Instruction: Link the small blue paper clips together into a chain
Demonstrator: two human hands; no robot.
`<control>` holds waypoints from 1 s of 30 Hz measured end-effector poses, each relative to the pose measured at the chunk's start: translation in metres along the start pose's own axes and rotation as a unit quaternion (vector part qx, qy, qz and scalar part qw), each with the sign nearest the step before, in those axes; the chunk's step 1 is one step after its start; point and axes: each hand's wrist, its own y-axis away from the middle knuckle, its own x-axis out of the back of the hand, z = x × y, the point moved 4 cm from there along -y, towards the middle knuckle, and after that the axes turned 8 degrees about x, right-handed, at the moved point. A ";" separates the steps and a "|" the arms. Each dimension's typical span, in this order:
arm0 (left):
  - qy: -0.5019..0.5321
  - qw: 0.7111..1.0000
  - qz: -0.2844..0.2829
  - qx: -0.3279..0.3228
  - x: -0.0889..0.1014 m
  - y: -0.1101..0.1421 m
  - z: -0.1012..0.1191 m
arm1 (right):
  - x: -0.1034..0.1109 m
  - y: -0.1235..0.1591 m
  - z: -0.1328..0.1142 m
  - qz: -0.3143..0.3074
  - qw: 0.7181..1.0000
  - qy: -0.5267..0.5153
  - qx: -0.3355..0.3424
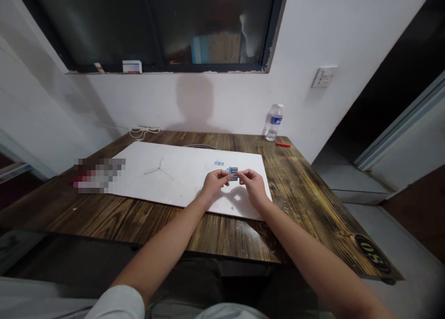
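Observation:
My left hand (214, 183) and my right hand (253, 187) meet above a large white paper sheet (181, 184), their fingertips pinching a small blue-and-grey striped piece (234, 173) from both sides. Its material is too small to tell. Just above my fingers, a small blue marking (219, 163) lies on the sheet. Thin dark lines (159, 169) branch across the sheet further left. The sheet rests on a scorched-brown wooden table (288, 194).
At the table's back right stand a plastic water bottle (274, 123) and a red stick-like object (283, 144). A white cord (144, 132) lies at the back left. A pixelated blurred patch (99, 175) covers the table's left side, beside the sheet.

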 end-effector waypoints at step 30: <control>0.159 0.977 0.144 -0.014 0.047 -0.015 0.016 | -0.035 0.023 -0.010 -0.282 0.868 0.298 0.281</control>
